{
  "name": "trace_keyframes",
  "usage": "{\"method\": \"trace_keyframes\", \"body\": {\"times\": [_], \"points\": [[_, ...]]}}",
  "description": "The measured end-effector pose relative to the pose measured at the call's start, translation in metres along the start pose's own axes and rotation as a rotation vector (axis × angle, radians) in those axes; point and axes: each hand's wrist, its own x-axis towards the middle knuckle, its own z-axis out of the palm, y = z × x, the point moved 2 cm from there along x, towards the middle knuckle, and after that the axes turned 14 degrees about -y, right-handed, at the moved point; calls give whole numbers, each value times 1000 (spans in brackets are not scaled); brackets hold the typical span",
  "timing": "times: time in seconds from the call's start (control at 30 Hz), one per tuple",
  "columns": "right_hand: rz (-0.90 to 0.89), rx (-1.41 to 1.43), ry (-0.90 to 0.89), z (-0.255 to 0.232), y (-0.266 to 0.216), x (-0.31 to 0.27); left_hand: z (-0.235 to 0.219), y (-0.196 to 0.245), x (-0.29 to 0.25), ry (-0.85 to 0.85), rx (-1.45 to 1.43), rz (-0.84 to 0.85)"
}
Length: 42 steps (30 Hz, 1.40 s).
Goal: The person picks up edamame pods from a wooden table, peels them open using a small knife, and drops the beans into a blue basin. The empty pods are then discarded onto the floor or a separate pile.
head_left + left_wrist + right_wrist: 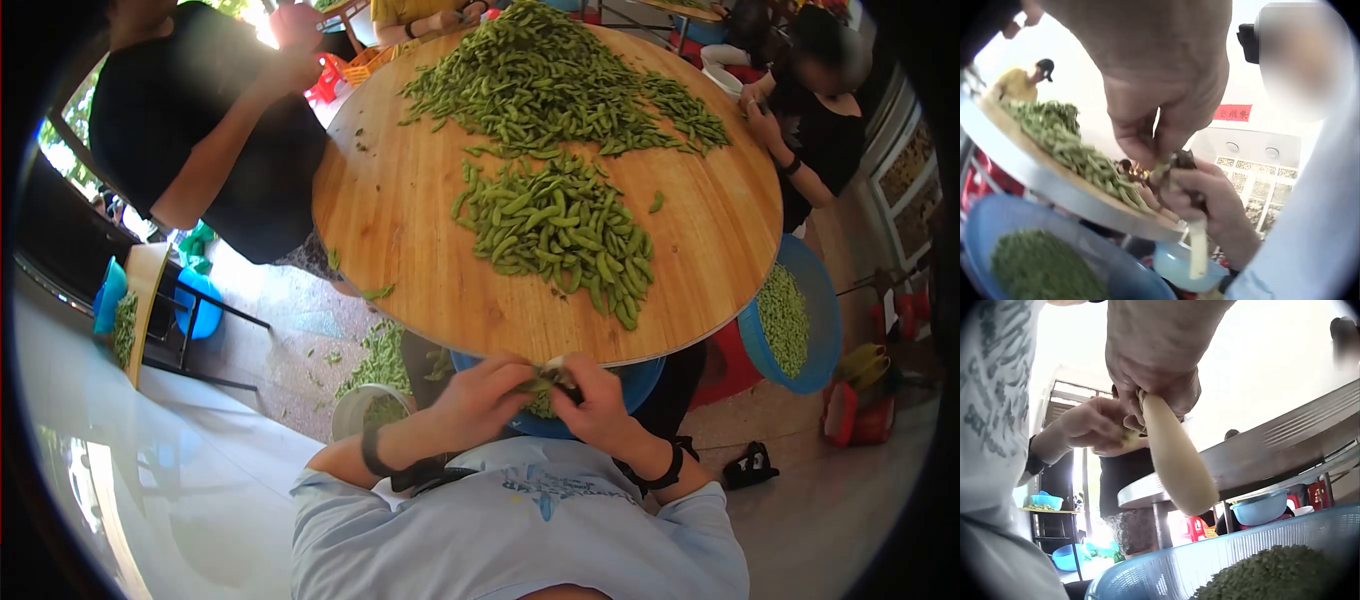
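Above the table's near edge, my two hands meet in the head view. My left hand pinches a green bean pod at its fingertips. Beside it my right hand grips a smooth cream-coloured handle that juts out of the fist and widens toward its end. The tool's working end is hidden among the fingers. Below the hands stands a blue basket of shelled green beans. A loose pile of pods lies on the round wooden table just beyond the hands.
A larger heap of pods covers the table's far side. On the floor are a white bucket, scattered pods and, at right, a blue basin of beans. People stand or sit at the table's left, far and right sides.
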Motion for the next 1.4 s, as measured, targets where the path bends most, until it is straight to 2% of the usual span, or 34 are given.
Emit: {"method": "trace_keyframes", "body": {"times": [0.03, 0.1, 0.17, 0.23, 0.33, 0.37, 0.43, 0.47, 0.53, 0.6, 0.67, 0.73, 0.8, 0.83, 0.87, 0.93, 1.03, 1.13, 1.4], "points": [[-5, -4, 15, -3, 2, 1, -10, 0, -5, 34, 175, 22], [-33, -9, -97, -5, 9, -1, -37, -19, -18, -176, 549, -292], [-6, -5, -118, -7, 18, -8, -60, -43, 2, -28, 806, -224], [13, 5, -141, -6, 21, -9, -59, -66, 32, 154, 597, -182], [89, -30, -143, -8, 27, -12, -56, -100, 73, 250, 586, -185], [151, 77, -146, -8, 35, -15, -54, -107, 81, 254, 578, -187], [218, 194, -147, -9, 41, -20, -54, -113, 90, 317, 544, -301], [245, 279, -157, -10, 41, -21, -58, -115, 91, 307, 544, -306], [279, 377, -165, -10, 40, -22, -65, -109, 89, 211, 232, -397], [112, 331, -154, -14, 32, -17, -64, -111, 82, 248, 202, -401], [144, 345, -134, -20, 25, -16, -56, -108, 74, 277, 173, -403], [183, 355, -114, -22, 27, -15, -39, -91, 67, 281, -487, -293], [275, 655, -105, -17, 39, -17, -23, -68, 62, 197, -604, -299], [295, 656, -90, -18, 41, -19, -12, -59, 60, 132, -720, -297], [290, 774, -104, -18, 42, -18, -2, -52, 57, 114, -737, -299], [268, 969, -126, -19, 36, -14, 14, -43, 55, -52, -982, -247], [302, 1133, -95, -21, 29, -18, 28, -40, 56, -87, -1039, -277], [250, 1127, -160, -21, 28, -21, 30, -43, 57, -79, -1050, -253], [203, 1117, -142, -15, 36, -23, 34, -45, 55, -57, -948, -224]]}}
